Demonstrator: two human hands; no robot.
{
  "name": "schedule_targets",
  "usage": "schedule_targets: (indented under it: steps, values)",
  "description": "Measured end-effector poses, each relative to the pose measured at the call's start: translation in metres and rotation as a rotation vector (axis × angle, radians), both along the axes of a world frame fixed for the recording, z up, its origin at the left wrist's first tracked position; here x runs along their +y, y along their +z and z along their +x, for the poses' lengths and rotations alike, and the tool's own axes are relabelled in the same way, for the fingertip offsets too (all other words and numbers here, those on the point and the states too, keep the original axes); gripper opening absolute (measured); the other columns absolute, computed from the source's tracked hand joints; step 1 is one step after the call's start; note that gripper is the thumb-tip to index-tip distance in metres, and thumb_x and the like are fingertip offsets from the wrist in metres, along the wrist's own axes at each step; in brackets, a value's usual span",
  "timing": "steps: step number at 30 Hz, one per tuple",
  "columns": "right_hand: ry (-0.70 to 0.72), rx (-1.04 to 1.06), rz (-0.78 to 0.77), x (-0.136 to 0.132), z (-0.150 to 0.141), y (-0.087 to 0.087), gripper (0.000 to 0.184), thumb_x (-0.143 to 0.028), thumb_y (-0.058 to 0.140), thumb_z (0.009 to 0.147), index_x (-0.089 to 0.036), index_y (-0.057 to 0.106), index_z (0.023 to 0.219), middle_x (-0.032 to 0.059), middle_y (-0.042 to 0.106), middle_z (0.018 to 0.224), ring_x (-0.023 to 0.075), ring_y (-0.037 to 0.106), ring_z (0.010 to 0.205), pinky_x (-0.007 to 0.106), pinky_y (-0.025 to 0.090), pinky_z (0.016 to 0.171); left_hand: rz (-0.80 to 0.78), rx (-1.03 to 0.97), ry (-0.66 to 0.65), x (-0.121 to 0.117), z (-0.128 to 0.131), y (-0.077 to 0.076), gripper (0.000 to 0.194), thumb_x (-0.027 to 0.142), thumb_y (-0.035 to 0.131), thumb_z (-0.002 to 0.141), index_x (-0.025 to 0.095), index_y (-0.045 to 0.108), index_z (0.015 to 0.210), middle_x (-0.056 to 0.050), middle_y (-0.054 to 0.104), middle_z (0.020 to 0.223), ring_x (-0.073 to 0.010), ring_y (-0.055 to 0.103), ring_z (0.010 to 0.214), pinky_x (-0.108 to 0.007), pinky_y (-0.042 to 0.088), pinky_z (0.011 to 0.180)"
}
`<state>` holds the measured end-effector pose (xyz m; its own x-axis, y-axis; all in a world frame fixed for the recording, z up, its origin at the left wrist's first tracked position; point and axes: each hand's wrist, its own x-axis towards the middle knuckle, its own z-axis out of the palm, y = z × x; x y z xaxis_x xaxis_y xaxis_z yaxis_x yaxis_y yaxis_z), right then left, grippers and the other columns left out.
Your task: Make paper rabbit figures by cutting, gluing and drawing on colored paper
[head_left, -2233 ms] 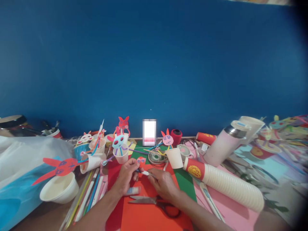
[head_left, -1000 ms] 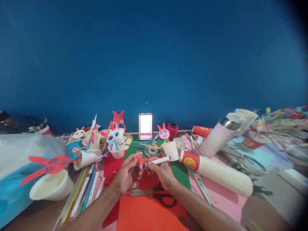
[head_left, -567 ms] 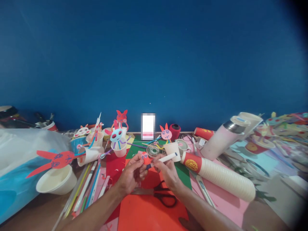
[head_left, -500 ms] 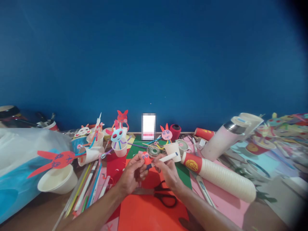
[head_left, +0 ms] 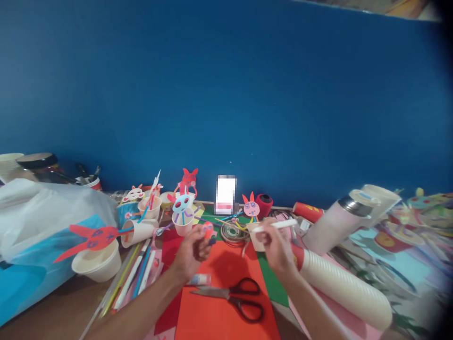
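My left hand (head_left: 191,255) is closed around a small red paper cutout (head_left: 208,230), with a dark pen cap (head_left: 213,240) showing beside it at the fingertips. My right hand (head_left: 278,248) grips a white marker (head_left: 285,224) held slantwise in front of a paper cup. Between and below the hands, black-handled scissors (head_left: 244,298) lie partly spread on orange-red paper (head_left: 219,321). A small tube (head_left: 200,279) rests by the left wrist. Behind the hands stands a pink paper rabbit face (head_left: 251,208) on a cup.
A long stack of paper cups (head_left: 347,283) lies to the right, near a white flask (head_left: 329,226). Straws and pens (head_left: 130,274) lie on the left beside a tipped red rabbit face (head_left: 97,237) and a plastic bag (head_left: 42,217). A lit phone-like screen (head_left: 226,191) stands against the blue wall.
My hands have moved apart: the right one went right with the marker, away from the red cutout. The dark cap stays by my left fingers. More of the scissors and the tube now show.
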<state>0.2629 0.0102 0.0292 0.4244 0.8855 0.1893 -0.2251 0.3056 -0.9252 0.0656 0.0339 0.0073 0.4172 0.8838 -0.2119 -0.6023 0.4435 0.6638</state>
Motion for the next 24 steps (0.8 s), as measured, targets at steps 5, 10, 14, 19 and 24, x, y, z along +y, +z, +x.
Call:
schedule_targets:
  steps: [5, 10, 14, 19, 24]
  values:
    - [0.237, -0.154, -0.054, -0.007, -0.019, 0.007, 0.026, -0.037, 0.047, 0.083, -0.017, 0.052, 0.098, -0.0020, 0.054, 0.060, 0.0099, 0.048, 0.049, 0.021, 0.038, 0.045, 0.318, 0.330, -0.088, -0.004, 0.010, -0.002, 0.019, 0.028, 0.061, 0.069, 0.017, 0.045, 0.067, 0.005, 0.052, 0.048, -0.0020, 0.031, 0.034, -0.016, 0.014, 0.036]
    - [0.254, -0.396, -0.057, -0.011, -0.029, 0.008, 0.021, -0.034, 0.048, 0.084, -0.019, 0.049, 0.097, 0.0015, 0.060, 0.075, 0.0148, 0.059, 0.068, 0.026, 0.047, 0.064, 0.406, 0.489, -0.103, -0.001, 0.004, -0.008, 0.022, 0.032, 0.064, 0.066, 0.017, 0.047, 0.063, 0.008, 0.046, 0.043, -0.0013, 0.025, 0.030, -0.017, 0.014, 0.034]
    - [0.278, -0.552, -0.040, -0.013, -0.031, 0.003, 0.017, -0.030, 0.050, 0.082, -0.020, 0.048, 0.095, -0.0014, 0.055, 0.070, 0.0120, 0.053, 0.061, 0.022, 0.042, 0.055, 0.422, 0.515, -0.119, 0.003, 0.003, -0.012, 0.021, 0.029, 0.065, 0.065, 0.018, 0.048, 0.061, 0.011, 0.036, 0.038, -0.0019, 0.024, 0.031, -0.016, 0.015, 0.034]
    - [0.298, -0.545, -0.074, -0.012, -0.031, 0.000, 0.017, -0.028, 0.051, 0.080, -0.020, 0.049, 0.095, -0.0014, 0.054, 0.073, 0.0109, 0.050, 0.061, 0.021, 0.039, 0.053, 0.369, 0.483, -0.152, 0.001, 0.005, -0.010, 0.023, 0.031, 0.065, 0.065, 0.019, 0.046, 0.061, 0.012, 0.034, 0.035, -0.0018, 0.021, 0.028, -0.016, 0.014, 0.032]
    - [0.379, -0.537, -0.076, -0.012, -0.032, -0.003, 0.019, -0.025, 0.054, 0.077, -0.020, 0.049, 0.095, -0.0023, 0.054, 0.070, 0.0120, 0.051, 0.063, 0.022, 0.040, 0.055, 0.363, 0.477, -0.196, -0.003, 0.004, -0.008, 0.025, 0.034, 0.066, 0.064, 0.019, 0.046, 0.061, 0.011, 0.037, 0.037, -0.0021, 0.023, 0.027, -0.016, 0.015, 0.030]
